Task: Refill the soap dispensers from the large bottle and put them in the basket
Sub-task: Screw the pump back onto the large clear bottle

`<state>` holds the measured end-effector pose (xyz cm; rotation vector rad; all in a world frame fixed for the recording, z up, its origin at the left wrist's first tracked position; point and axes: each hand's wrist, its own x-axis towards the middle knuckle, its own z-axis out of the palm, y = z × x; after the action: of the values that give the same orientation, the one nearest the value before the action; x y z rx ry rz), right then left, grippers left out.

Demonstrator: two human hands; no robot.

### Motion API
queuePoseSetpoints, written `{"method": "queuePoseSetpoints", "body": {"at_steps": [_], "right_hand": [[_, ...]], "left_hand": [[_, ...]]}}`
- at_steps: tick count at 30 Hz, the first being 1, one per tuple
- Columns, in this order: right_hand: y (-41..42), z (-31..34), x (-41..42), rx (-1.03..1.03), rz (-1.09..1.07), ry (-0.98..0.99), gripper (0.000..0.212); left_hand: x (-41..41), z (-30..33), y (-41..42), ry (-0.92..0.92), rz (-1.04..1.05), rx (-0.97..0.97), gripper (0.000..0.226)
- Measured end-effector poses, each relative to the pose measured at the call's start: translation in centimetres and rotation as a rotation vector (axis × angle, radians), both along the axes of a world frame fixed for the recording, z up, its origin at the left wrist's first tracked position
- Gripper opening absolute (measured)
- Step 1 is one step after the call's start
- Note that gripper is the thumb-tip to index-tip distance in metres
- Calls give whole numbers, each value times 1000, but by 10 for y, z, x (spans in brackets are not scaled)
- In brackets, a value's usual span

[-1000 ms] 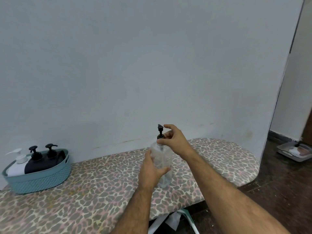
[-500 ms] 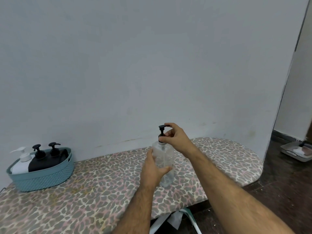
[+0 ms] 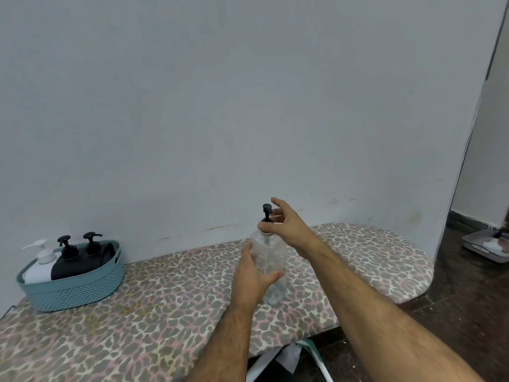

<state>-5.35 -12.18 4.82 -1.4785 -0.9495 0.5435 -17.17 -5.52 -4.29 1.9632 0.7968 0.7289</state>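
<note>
**Steadying a clear dispenser while the pump collar gets worked by fingertips**

Gripping the clear plastic dispenser bottle (image 3: 268,267) around its middle, the left hand (image 3: 252,277) holds it upright on the leopard-print padded board (image 3: 154,293), well apart from the teal woven basket (image 3: 74,288). The right hand (image 3: 286,224) pinches the black pump top (image 3: 266,215) at the collar with thumb and lower fingers, the index finger lifted straight. Whether the collar is being loosened or tightened cannot be told. Risks, by judgement: the padded cover gives soft footing, so a hard twist could tip the bottle toward the board's near edge; a cross-threaded collar could leak once laid beside the white pump bottle (image 3: 41,264) and two black pump bottles (image 3: 75,260) in the basket.
</note>
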Motion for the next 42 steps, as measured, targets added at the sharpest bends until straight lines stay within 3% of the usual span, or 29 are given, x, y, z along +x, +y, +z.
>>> {"method": "queuePoseSetpoints", "body": {"at_steps": [4,7,12,16,26,33,38,42], "right_hand": [[-4,4,3,35,123,88,54],[-7,4,3,92,100,40,35],[2,1,-6,30,-73,-155,40],[-2,1,-3,50,134,18,31],[0,-7,5,87,40,6,36],[-5,-3,10,49,152,18,34],[-4,-8,2,87,56,-89,24],[3,-14,-7,62,-152,-211,20]], "left_hand": [[-1,0,1,8,10,5,115],[-1,0,0,11,8,8,115],[0,0,0,15,-5,8,116],[-1,0,1,12,0,-4,114],[-2,-1,2,15,2,1,112],[-1,0,1,18,8,5,113],[-2,-1,2,12,13,0,111],[-2,0,0,27,15,22,113]]}}
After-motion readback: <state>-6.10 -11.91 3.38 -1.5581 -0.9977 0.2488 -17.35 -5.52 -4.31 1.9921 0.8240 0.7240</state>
